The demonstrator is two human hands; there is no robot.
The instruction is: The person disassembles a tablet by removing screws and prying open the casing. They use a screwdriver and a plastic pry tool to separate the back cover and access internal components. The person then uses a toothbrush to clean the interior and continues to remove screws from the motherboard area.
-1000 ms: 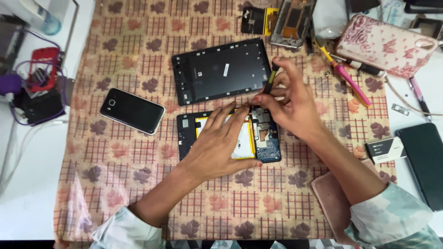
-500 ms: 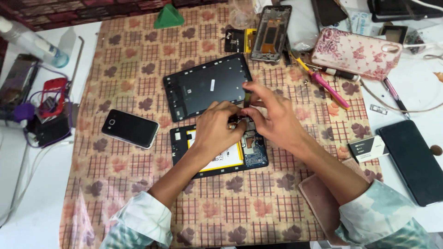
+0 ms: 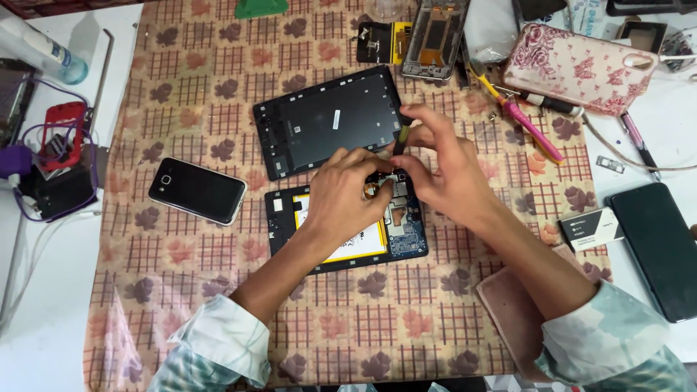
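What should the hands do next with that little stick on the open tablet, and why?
Probably ease the thin tool a little further under the part at the top edge of the opened tablet. The right hand pinches the tool upright there, and the left hand presses on the tablet beside it, over the yellow battery. So a small, gentle pry seems the likely next move.
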